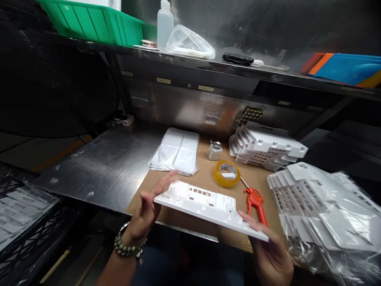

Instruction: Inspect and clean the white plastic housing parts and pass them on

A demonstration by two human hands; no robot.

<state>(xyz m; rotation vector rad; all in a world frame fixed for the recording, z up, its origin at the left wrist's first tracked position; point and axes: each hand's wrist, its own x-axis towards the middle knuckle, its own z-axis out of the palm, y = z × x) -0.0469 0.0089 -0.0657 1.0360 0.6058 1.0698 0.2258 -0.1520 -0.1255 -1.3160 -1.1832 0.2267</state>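
Note:
A white plastic panel (205, 204) with a row of small rectangular cutouts is held up over the front edge of the bench, tilted down toward the right. My left hand (147, 212) grips its left end, thumb and fingers around the edge. At the right end, my right hand (269, 254) holds it from below, with the thumb side along the edge. Just behind the panel on the cardboard lie a roll of yellow tape (227, 182) and a red air blow gun (255, 203). A stack of clear plastic bags (175, 153) lies behind my left hand.
White panels (264, 145) are stacked at the back right; more panels in plastic wrap (330, 210) lie at the right. A small pump bottle (214, 151) stands mid-bench. Overhead, a shelf (184, 59) carries a green bin (95, 24). A black crate (26, 226) stands lower left.

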